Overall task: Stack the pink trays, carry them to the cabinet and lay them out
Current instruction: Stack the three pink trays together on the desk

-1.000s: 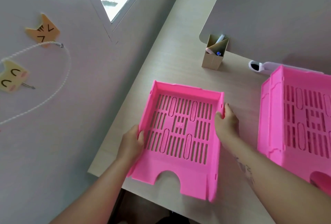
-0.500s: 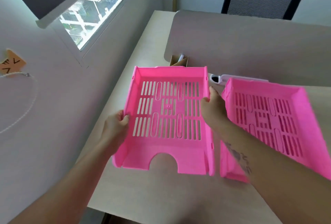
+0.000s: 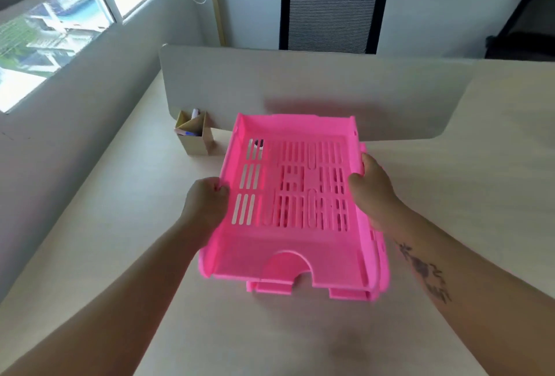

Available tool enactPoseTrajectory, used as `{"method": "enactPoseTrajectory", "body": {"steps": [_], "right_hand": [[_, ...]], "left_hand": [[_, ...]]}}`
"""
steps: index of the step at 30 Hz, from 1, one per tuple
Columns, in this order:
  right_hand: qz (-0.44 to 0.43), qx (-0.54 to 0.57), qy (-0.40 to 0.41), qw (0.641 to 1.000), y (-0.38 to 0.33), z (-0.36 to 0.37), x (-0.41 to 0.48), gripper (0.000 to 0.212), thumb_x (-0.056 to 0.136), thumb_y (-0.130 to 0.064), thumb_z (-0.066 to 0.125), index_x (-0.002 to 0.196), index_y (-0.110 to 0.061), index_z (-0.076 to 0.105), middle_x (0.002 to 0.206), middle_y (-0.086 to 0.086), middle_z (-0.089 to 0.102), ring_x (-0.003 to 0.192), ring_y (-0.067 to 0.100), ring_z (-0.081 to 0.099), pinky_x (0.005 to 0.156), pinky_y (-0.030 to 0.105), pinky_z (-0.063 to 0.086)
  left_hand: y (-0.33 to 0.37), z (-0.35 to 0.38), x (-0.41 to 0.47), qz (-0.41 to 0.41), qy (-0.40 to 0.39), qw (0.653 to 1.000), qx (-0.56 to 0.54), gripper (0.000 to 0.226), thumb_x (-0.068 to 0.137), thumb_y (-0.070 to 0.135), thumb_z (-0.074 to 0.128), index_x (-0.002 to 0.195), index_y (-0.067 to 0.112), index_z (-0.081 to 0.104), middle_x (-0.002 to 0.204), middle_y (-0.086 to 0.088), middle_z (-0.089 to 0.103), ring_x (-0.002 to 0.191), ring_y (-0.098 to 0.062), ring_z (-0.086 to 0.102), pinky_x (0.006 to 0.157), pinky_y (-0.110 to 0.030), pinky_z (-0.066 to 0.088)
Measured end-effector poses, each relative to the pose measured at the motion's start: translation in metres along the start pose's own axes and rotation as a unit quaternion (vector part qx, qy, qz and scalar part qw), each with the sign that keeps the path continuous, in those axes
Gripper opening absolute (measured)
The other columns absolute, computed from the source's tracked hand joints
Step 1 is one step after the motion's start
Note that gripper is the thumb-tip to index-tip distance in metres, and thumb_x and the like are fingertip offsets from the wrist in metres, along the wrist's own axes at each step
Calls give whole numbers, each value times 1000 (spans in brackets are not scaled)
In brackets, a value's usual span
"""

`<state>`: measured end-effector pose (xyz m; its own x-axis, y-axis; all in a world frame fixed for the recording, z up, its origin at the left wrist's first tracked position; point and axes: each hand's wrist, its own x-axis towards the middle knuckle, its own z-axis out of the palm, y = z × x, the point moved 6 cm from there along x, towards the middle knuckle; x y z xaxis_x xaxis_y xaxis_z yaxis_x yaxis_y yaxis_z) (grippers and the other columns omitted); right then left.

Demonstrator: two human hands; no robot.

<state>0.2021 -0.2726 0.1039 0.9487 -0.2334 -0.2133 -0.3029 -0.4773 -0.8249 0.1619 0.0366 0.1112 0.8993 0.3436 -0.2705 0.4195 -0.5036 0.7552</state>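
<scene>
A person holds a pink tray (image 3: 288, 195) by its two long sides, above a second pink tray (image 3: 354, 293) that lies on the table (image 3: 450, 195). The left hand (image 3: 205, 204) grips the left wall about halfway along, its fingers (image 3: 220, 187) curled over the rim and closed on it. The right hand (image 3: 372, 192) clasps the right wall at much the same height, thumb inside the tray and the remaining fingers wrapped down the outside, so both hands are shut on the upper tray.

The upper tray sits slightly left of the one beneath and does not line up with it: the lower tray's front edge and right side show past it at the near right. Whether the two trays touch or the upper one hangs just clear, I cannot tell. Both have slotted floors and a rounded notch in the near wall, facing the person.

The pair is around the middle of the table, just short of the grey divider panel (image 3: 300, 90) that runs along the far edge. A small cardboard pen holder (image 3: 195, 135) stands against that panel towards the table's far left corner, near the tray's far left corner but apart from it. Beyond the panel is a black mesh chair (image 3: 332, 18), and a window (image 3: 60, 30) is in the wall on the left.
</scene>
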Motion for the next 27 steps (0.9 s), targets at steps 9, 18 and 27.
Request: {"method": "enactPoseTrajectory", "body": {"steps": [9, 18, 27], "right_hand": [[-9, 0, -30, 1000, 33, -38, 13, 62, 92, 2, 32, 150, -19, 38, 135, 7, 59, 85, 8, 64, 62, 26, 54], [-17, -4, -44, 999, 42, -31, 19, 60, 97, -1, 30, 154, -20, 30, 143, 8, 55, 83, 15, 66, 57, 23, 49], [1, -23, -31, 999, 48, -28, 23, 59, 101, -9, 27, 158, -22, 16, 157, 10, 39, 84, 27, 68, 60, 36, 56]], "left_hand": [[12, 63, -6, -3, -1, 1000, 29, 34, 97, 16, 46, 72, 0, 60, 65, -14, 51, 54, -21, 43, 52, -29, 32], [15, 66, 1, 7, 4, 999, 49, 30, 99, 17, 45, 72, 9, 56, 61, -10, 47, 51, -19, 38, 50, -28, 29], [17, 71, 8, 6, -15, 999, 38, 34, 101, 25, 43, 74, 9, 53, 61, -6, 48, 51, -19, 40, 50, -27, 32]]}}
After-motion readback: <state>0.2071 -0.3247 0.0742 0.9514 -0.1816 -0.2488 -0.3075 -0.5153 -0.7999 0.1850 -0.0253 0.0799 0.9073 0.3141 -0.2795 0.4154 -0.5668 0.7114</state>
